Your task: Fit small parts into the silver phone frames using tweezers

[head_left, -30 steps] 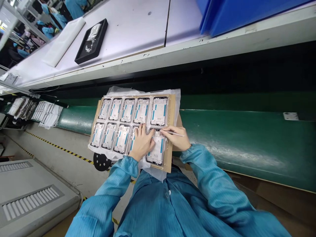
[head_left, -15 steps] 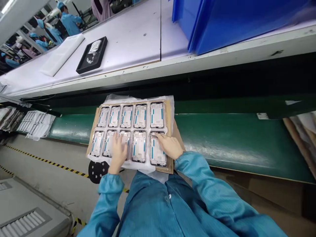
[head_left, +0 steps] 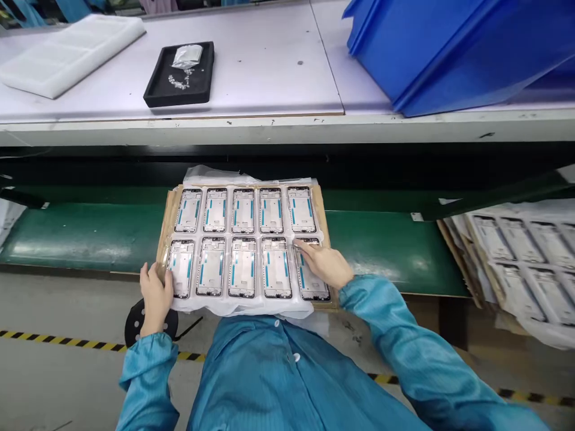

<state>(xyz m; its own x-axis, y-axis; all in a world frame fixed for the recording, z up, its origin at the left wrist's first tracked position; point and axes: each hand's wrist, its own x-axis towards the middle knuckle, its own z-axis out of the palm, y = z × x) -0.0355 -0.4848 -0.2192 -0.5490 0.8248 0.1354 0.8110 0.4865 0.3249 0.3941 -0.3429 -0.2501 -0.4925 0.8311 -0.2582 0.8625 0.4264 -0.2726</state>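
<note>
A white plastic tray (head_left: pixel 227 304) bears two rows of metal phone frames (head_left: pixel 243 267) with blue strips. It rests on a cardboard sheet (head_left: pixel 164 230) at my waist, over the green shelf edge. My left hand (head_left: pixel 155 296) grips the tray's near left corner, thumb by the end frame and fingers bent at the cardboard edge. Over the near right phone frame (head_left: pixel 313 281) lies my right hand (head_left: pixel 327 265), its fingers pinched together at the frame's top. A thin dark tip shows at those fingers; its kind is too small to make out.
Above the green shelf (head_left: pixel 85 239), a white bench (head_left: pixel 265 72) carries a black tray (head_left: pixel 155 90) with small clear bits and a packet, a white foam slab (head_left: pixel 67 54) and a blue bin (head_left: pixel 431 54). More frame trays (head_left: pixel 530 269) are stacked at right. A black stool (head_left: pixel 135 323) stands at left.
My left hand has moved from above the near-row frames to the tray's left corner. My right hand stays at the near right frame. The view has swung to the right.
</note>
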